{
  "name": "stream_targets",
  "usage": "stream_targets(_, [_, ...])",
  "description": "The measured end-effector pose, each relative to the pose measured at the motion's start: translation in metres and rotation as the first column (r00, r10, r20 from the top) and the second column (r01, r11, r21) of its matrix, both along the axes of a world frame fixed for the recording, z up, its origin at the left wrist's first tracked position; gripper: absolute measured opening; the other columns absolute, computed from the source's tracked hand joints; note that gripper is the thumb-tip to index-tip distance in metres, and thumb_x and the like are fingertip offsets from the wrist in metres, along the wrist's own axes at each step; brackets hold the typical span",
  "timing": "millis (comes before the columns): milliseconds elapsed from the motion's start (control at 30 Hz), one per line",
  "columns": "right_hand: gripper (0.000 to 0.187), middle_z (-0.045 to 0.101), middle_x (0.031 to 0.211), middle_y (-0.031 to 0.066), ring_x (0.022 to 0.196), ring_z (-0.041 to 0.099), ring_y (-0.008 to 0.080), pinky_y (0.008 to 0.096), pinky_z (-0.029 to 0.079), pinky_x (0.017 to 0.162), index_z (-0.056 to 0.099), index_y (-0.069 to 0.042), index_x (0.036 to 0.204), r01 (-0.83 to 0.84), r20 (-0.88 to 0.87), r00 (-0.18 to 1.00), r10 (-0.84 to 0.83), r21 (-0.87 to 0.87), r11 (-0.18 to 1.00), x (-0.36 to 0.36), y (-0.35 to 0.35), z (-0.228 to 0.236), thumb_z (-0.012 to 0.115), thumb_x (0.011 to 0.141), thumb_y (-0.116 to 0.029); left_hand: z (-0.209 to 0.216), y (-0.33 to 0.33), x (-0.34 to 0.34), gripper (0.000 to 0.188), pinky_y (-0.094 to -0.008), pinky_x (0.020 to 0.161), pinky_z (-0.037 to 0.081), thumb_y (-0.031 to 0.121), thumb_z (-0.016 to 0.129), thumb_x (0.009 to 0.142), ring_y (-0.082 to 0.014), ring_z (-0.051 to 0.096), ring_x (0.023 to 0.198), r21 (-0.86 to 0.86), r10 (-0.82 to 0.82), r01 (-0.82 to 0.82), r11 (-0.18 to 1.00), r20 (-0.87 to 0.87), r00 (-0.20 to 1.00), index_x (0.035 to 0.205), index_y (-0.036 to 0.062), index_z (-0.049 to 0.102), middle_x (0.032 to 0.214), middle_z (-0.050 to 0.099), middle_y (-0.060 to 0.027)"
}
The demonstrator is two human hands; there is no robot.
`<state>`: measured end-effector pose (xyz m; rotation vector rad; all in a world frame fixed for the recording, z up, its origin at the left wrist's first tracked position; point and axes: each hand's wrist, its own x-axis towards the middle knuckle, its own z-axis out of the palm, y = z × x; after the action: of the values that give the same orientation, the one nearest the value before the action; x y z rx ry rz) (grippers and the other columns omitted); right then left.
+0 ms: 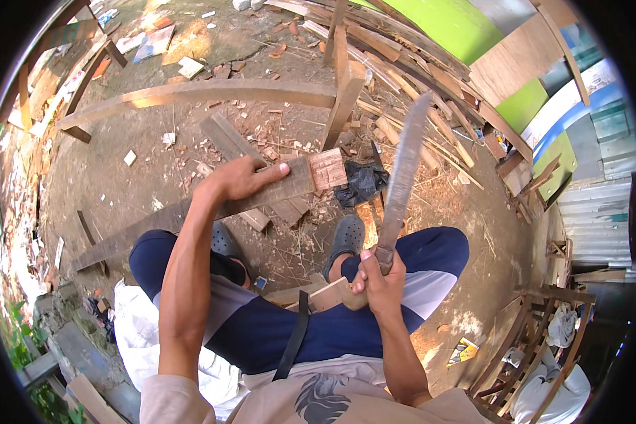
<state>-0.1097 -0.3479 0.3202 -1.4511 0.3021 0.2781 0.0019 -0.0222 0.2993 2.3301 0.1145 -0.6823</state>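
Note:
A long weathered wooden plank (147,225) lies slantwise in front of me, its right end pale reddish where the surface is cut away. Around its upper part my left hand (240,179) is closed, the thumb lying along the top face. In my right hand (380,281) I hold a machete (408,159) by its handle, the long grey blade pointing up and away from me. The blade stands apart from the plank, to the right of its cut end. A crumpled black plastic bag (362,184) is beside that end.
Shorter boards (226,138) lie on the dirt floor beyond the plank, among scattered wood chips. A low wooden frame (198,92) spans the area ahead. Piled timber (403,60) fills the far right. White sacking (138,321) sits by my left leg, and a wooden rack (537,346) stands at right.

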Motion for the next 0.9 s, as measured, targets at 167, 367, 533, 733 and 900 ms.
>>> stream_targets(167, [0.018, 0.055, 0.064, 0.0014, 0.048, 0.052, 0.0081, 0.0257, 0.044, 0.044, 0.055, -0.003, 0.097, -0.328, -0.214, 0.932, 0.292, -0.157, 0.932, 0.011, -0.002, 0.017, 0.069, 0.099, -0.014, 0.003, 0.004, -0.002, 0.09, -0.047, 0.093, 0.052, 0.079, 0.048, 0.093, -0.0381, 0.071, 0.106, 0.01, 0.004, -0.003, 1.0, -0.048, 0.999, 0.118, -0.0039, 0.072, 0.108, 0.073, -0.027])
stream_targets(367, [0.024, 0.058, 0.064, 0.0025, 0.048, 0.054, 0.0083, 0.0279, 0.044, 0.043, 0.06, -0.001, 0.103, -0.316, -0.155, 0.945, 0.289, -0.199, 0.928, 0.01, 0.0, 0.003, 0.074, 0.096, -0.019, 0.004, 0.003, 0.0, 0.09, -0.047, 0.092, 0.052, 0.079, 0.048, 0.093, -0.038, 0.071, 0.103, 0.033, 0.002, -0.001, 0.999, -0.027, 1.0, 0.116, -0.0046, 0.073, 0.107, 0.073, -0.0273])
stream_targets(533, [0.024, 0.058, 0.066, 0.0015, 0.048, 0.054, 0.0084, 0.0266, 0.044, 0.044, 0.06, -0.001, 0.102, -0.255, -0.129, 0.962, 0.239, -0.128, 0.958, -0.001, 0.004, -0.008, 0.074, 0.096, -0.02, 0.019, 0.0, 0.001, 0.091, -0.0467, 0.092, 0.052, 0.079, 0.048, 0.093, -0.0388, 0.071, 0.102, 0.012, 0.003, -0.003, 1.0, -0.006, 1.0, 0.115, -0.0063, 0.072, 0.106, 0.073, -0.0281])
stream_targets(733, [0.019, 0.055, 0.065, 0.0012, 0.048, 0.053, 0.0084, 0.0255, 0.046, 0.044, 0.056, -0.003, 0.099, -0.023, 0.013, 1.0, 0.024, -0.041, 0.999, 0.006, 0.001, 0.003, 0.07, 0.098, -0.016, 0.01, -0.002, 0.003, 0.092, -0.0468, 0.091, 0.052, 0.079, 0.048, 0.092, -0.0396, 0.071, 0.102, 0.015, -0.006, 0.006, 1.0, 0.003, 1.0, 0.113, -0.0062, 0.073, 0.105, 0.073, -0.0287])
stream_targets(900, [0.02, 0.056, 0.064, 0.0003, 0.047, 0.052, 0.0074, 0.0256, 0.044, 0.043, 0.059, -0.002, 0.1, -0.282, -0.158, 0.954, 0.254, -0.191, 0.94, 0.011, 0.0, -0.003, 0.072, 0.097, -0.017, 0.014, -0.002, 0.004, 0.091, -0.0473, 0.092, 0.051, 0.079, 0.048, 0.092, -0.0396, 0.07, 0.104, 0.004, -0.016, 0.016, 1.0, -0.039, 0.999, 0.114, -0.0048, 0.073, 0.107, 0.073, -0.0285])
